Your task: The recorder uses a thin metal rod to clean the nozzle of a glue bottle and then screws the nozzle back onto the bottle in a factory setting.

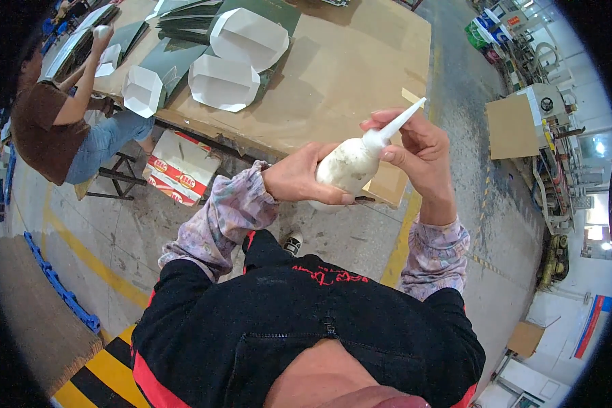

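Head view, looking down past a black garment with red trim. The left hand (299, 178) is wrapped around the rounded body of a soft white plastic squeeze bottle (350, 165), grasping it from below and behind. The right hand (421, 153) pinches the base of the bottle's long tapered white nozzle (397, 124), thumb and forefinger closed on the neck; the nozzle points up and to the right. Both hands carry the bottle in mid-air above the grey concrete floor (360, 234), just in front of the near edge of a cardboard-covered bench (346, 75). On the bench lie flat white folded paper cartons (224, 83) and dark green sheets (173, 58). At far left another person (54, 122) sits at the bench.
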Action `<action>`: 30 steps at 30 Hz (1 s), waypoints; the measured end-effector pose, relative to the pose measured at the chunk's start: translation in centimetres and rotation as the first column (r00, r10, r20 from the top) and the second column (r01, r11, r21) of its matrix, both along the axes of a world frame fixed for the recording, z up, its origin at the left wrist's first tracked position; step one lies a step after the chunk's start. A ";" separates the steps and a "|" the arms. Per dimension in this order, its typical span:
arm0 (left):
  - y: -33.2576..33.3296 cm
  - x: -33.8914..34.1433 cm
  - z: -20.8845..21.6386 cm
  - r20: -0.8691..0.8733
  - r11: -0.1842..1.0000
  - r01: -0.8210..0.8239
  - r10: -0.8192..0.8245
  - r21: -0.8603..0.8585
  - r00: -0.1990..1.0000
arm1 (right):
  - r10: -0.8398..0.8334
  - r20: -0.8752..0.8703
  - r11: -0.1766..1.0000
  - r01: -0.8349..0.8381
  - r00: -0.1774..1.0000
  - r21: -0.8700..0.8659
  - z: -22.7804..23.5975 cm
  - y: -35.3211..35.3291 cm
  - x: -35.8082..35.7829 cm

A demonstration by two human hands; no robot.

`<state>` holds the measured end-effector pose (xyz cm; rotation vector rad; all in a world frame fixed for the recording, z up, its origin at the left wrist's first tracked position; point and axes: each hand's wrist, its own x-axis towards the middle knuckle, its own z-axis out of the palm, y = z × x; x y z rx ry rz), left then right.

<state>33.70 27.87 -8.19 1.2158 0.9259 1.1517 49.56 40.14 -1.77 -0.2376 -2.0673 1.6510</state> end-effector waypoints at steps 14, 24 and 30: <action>-0.1 0.2 -0.1 -0.015 0.996 -0.042 0.043 0.073 0.999 | -0.039 -0.071 0.989 0.049 0.997 0.143 -0.3 0.1 -0.4; -0.4 0.2 -0.3 0.125 1.000 0.019 -0.019 0.002 0.992 | 0.074 0.095 0.985 -0.058 0.993 -0.164 0.1 0.2 -0.4; 0.5 0.7 -0.7 0.001 0.995 -0.098 0.098 -0.018 0.995 | -0.085 0.036 0.988 0.079 0.996 0.132 -2.7 1.0 -0.3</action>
